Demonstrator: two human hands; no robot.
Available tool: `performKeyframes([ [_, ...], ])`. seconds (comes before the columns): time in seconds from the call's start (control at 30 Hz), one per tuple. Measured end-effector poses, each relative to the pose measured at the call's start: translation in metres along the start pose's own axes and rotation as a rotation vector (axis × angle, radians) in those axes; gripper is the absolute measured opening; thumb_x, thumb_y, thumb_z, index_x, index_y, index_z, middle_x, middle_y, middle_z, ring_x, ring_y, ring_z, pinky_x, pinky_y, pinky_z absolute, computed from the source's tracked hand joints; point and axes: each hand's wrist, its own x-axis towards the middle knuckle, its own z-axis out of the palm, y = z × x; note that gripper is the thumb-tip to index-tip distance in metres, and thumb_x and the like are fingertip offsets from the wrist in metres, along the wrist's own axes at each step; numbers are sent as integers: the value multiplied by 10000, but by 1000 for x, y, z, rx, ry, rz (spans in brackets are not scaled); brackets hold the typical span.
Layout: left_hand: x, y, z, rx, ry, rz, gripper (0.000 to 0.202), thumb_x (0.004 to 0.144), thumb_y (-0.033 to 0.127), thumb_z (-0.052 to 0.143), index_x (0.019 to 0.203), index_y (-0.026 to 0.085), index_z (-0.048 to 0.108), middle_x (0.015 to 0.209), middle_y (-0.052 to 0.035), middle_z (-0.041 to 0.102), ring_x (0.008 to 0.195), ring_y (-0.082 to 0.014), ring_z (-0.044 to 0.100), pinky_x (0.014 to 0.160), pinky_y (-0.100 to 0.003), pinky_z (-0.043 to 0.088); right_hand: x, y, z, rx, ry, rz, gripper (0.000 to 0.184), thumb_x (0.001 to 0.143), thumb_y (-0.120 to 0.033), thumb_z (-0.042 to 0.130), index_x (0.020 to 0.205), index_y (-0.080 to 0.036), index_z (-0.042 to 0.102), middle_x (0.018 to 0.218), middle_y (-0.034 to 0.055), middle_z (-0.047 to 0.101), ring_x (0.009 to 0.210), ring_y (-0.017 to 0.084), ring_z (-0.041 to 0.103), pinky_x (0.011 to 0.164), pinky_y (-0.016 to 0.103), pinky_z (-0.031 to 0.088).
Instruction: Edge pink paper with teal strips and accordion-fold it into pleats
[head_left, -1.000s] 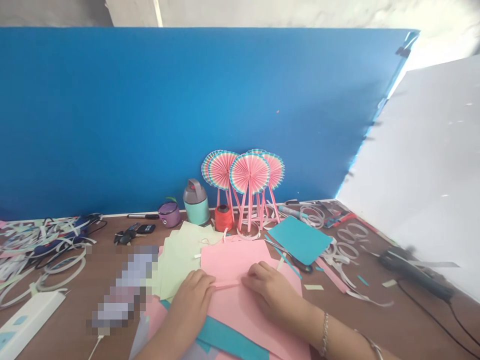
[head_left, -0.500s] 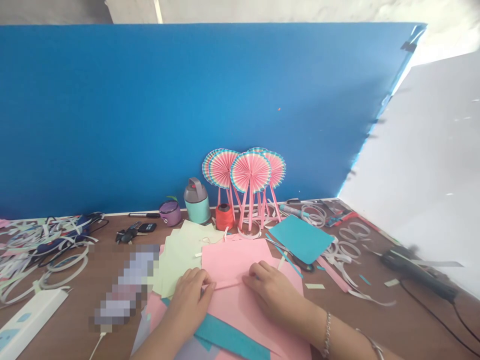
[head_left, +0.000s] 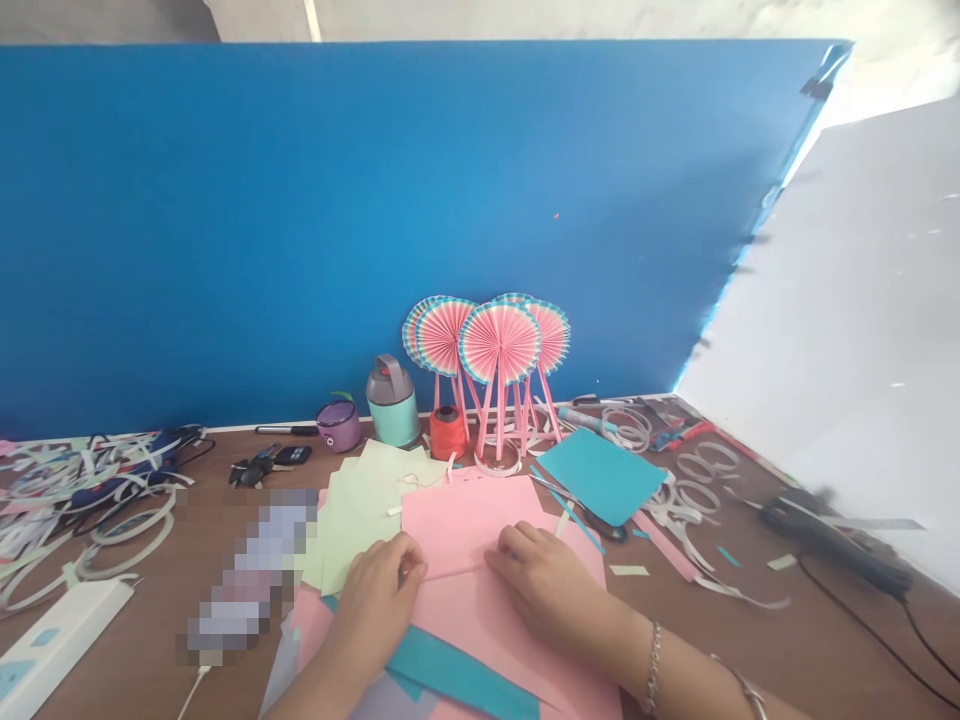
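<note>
Grip check: the left hand [head_left: 373, 600] is bunched up, its fingertips [head_left: 411, 566] looking pinched on a crease [head_left: 457, 572] in a pink paper sheet [head_left: 469, 520], while the right hand [head_left: 546, 590] presses down on that same sheet, fingers close together, no pinch that I can see! That pink sheet sits at the front of the tabletop [head_left: 750, 630], right between the hands, its crease running sideways from the left fingertips. Against the earlier frame, the left hand has curled up tighter, where it lay flatter before; the right has barely budged.

Moving outward: a fanned stack of pale green paper [head_left: 367, 520] lies just left, tucked partly under the pink. Below it, a second pink sheet [head_left: 315, 620] and a teal paper strip [head_left: 457, 672] poke out. To the right, one teal paper square [head_left: 600, 476] rests over a pair of scissors [head_left: 596, 522]. Farther back, count four pink-and-teal paper fans [head_left: 499, 343] standing on pink sticks, with one orange-red thread spool [head_left: 448, 434], one mint-and-grey bottle [head_left: 392, 402] and one purple pot [head_left: 339, 426] alongside. Two bracelets [head_left: 655, 662] circle the right arm. Curled white paper strips [head_left: 97, 490] pile up on the left, behind a white power strip [head_left: 56, 630].
</note>
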Motion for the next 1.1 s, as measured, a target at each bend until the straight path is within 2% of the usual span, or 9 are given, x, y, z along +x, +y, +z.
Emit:
performKeyframes([
  [0.13, 0, 4, -1, 92, 7, 49, 136, 787, 173, 401, 723, 225, 510, 749, 0, 597, 773, -191, 540, 731, -317, 338, 1, -2, 0, -58, -7, -9, 273, 787, -28, 451, 940, -179, 620, 909, 82, 560, 787, 197, 442, 643, 316, 308],
  [0.33, -1, 6, -2, 130, 11, 88, 156, 808, 170, 382, 733, 220, 509, 771, -4, 607, 796, -189, 539, 746, -323, 324, 0, -7, -6, -101, 35, -53, 208, 776, 5, 453, 811, -146, 592, 875, 74, 561, 788, 197, 433, 639, 330, 295],
  [0.6, -3, 7, -2, 243, 48, 65, 175, 818, 149, 402, 762, 208, 557, 770, -15, 602, 807, -200, 531, 742, -341, 319, -3, -6, 1, -184, 64, -118, 160, 768, -42, 506, 858, -155, 577, 813, 59, 558, 674, 182, 430, 621, 342, 286],
  [0.7, -6, 7, 5, 358, 166, 144, 274, 818, 79, 404, 911, 231, 612, 905, -37, 594, 886, -212, 506, 757, -349, 326, -5, -11, 1, -233, 115, -143, 257, 765, -52, 513, 998, -152, 554, 802, 48, 549, 681, 187, 449, 676, 357, 308],
  [0.77, -7, 7, 12, 438, 216, 265, 432, 797, -3, 398, 1039, 284, 611, 1006, -41, 577, 951, -212, 487, 770, -340, 332, -5, -15, 1, -233, 144, -132, 308, 761, -62, 521, 1055, -156, 531, 801, 42, 542, 698, 193, 461, 701, 367, 314],
  [0.87, -7, 6, 20, 508, 157, 459, 569, 776, -60, 404, 1138, 343, 579, 1021, -30, 571, 952, -192, 485, 741, -305, 348, -4, -18, 2, -216, 154, -108, 314, 758, -86, 543, 1062, -165, 522, 814, 40, 537, 714, 197, 470, 701, 369, 319],
  [0.97, -6, 6, 21, 554, 91, 496, 527, 768, -56, 424, 1108, 307, 600, 942, -25, 590, 890, -192, 495, 699, -306, 348, -3, -18, 3, -218, 155, -109, 269, 761, -85, 560, 1018, -164, 550, 811, 38, 537, 712, 193, 465, 702, 368, 323],
  [1.03, -8, 7, 18, 596, 73, 469, 463, 748, -61, 427, 1020, 250, 638, 878, -30, 600, 843, -200, 499, 678, -323, 338, -3, -16, 5, -240, 160, -113, 183, 762, -75, 574, 926, -156, 592, 808, 46, 543, 730, 195, 466, 703, 366, 321],
  [1.1, -11, 8, 15, 640, 75, 431, 408, 715, -71, 428, 904, 204, 663, 817, -39, 601, 800, -209, 496, 662, -339, 325, -3, -12, 10, -276, 180, -129, 70, 760, -95, 605, 801, -146, 628, 841, 79, 559, 841, 228, 475, 720, 370, 318],
])
